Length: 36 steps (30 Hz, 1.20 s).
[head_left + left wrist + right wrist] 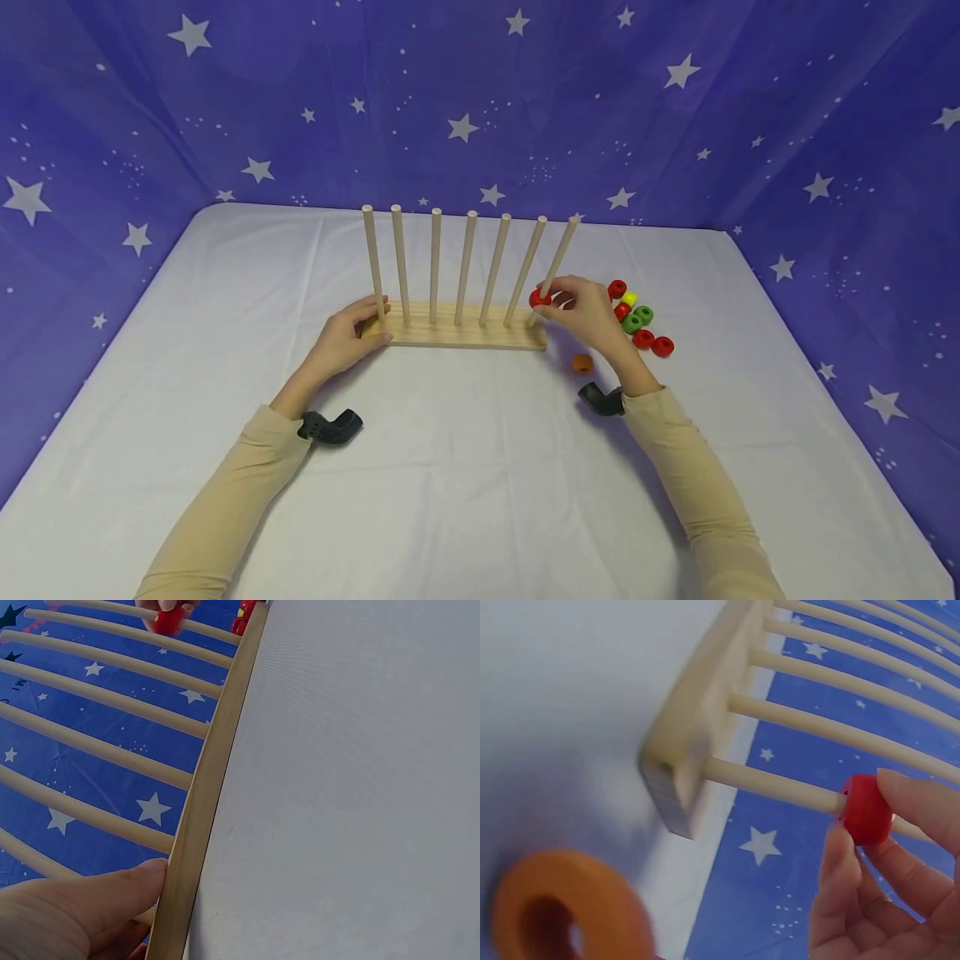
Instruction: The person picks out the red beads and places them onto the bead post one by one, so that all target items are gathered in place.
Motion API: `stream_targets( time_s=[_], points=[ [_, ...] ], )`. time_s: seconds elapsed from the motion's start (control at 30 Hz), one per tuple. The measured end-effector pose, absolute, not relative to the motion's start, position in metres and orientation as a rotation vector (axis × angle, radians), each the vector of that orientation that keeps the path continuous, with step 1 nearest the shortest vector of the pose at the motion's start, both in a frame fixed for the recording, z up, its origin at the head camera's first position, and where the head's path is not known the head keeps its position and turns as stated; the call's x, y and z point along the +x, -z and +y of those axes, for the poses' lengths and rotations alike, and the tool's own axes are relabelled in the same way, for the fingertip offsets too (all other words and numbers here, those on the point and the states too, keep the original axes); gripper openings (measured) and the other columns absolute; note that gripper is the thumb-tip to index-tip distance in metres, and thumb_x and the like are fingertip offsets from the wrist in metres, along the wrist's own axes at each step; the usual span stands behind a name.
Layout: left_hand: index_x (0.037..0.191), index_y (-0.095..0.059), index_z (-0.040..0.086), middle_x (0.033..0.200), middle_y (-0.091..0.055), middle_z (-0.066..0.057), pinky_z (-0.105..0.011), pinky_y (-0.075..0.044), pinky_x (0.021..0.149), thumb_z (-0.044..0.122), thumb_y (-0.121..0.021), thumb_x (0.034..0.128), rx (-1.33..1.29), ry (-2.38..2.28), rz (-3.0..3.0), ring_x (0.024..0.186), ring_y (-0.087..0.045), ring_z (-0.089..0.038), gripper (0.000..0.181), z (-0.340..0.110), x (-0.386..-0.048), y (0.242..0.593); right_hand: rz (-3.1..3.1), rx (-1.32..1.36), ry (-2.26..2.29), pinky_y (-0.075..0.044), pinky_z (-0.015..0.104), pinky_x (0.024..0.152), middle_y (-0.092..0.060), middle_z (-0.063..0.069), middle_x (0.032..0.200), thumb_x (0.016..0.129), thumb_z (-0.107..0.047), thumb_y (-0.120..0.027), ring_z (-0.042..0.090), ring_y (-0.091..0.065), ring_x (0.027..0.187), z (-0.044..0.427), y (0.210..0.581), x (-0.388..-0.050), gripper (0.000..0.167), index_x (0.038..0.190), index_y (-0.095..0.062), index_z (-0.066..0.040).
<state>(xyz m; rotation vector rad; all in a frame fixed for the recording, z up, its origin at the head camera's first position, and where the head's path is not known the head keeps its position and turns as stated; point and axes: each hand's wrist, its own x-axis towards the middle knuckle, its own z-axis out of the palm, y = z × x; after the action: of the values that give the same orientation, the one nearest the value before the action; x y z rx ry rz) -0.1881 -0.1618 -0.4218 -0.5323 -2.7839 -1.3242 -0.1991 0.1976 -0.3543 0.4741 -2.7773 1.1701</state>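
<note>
A wooden peg rack (pixel 457 333) stands on the white table, with several upright pegs in a row. My left hand (pixel 347 335) grips its left end, thumb at the front edge and fingers behind. In the left wrist view, the thumb (pixel 139 889) presses the base's edge. My right hand (pixel 588 315) pinches a red bead (pixel 539 299) that is threaded on the rightmost peg. The right wrist view shows this peg (pixel 772 786) passing through the red bead (pixel 866 810), above the base and apart from it. The other pegs carry no beads.
Several loose beads, red, green and yellow, lie to the right of the rack, among them a green bead (pixel 633 322) and a red bead (pixel 663 346). Nearer, an orange bead (pixel 582 364) lies beside the right wrist. A starry blue cloth (pixel 420 92) hangs behind the table.
</note>
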Motion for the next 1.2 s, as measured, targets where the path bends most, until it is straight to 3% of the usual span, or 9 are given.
stream_targets(
  time_s=[0.2,0.53,1.2],
  points=[
    [0.128,-0.052,-0.007,0.143,-0.043,-0.022,-0.049,-0.036,0.111,0.006,-0.067,0.084,-0.537,1.321,-2.785,0.136,-0.037,-0.039,0.048,-0.162,-0.188,0.421,-2.84,0.426,-1.131,-0.047,0.023,0.066,-0.07,0.014,0.088,0.077,-0.016,-0.076,0.022,-0.062,0.074,0.196,0.366,-0.2,0.023,0.096,-0.069,-0.006],
    [0.129,-0.052,-0.007,0.144,-0.043,-0.022,-0.049,-0.037,0.11,0.008,-0.066,0.0851,-0.52,1.311,-2.795,0.136,-0.036,-0.04,0.048,-0.166,-0.19,0.421,-2.924,0.403,-1.122,-0.049,0.022,0.066,-0.071,0.013,0.09,0.078,-0.021,-0.075,0.022,-0.065,0.079,0.194,0.378,-0.206,0.025,0.098,-0.07,-0.007],
    [0.128,-0.053,-0.007,0.143,-0.044,-0.022,-0.05,-0.039,0.108,0.006,-0.066,0.0844,-0.511,1.332,-2.789,0.134,-0.039,-0.04,0.047,-0.162,-0.188,0.423,-3.037,0.409,-1.129,-0.056,0.028,0.071,-0.071,0.016,0.098,0.08,-0.016,-0.071,0.025,-0.067,0.086,0.199,0.383,-0.204,0.028,0.104,-0.068,-0.003]
  ],
)
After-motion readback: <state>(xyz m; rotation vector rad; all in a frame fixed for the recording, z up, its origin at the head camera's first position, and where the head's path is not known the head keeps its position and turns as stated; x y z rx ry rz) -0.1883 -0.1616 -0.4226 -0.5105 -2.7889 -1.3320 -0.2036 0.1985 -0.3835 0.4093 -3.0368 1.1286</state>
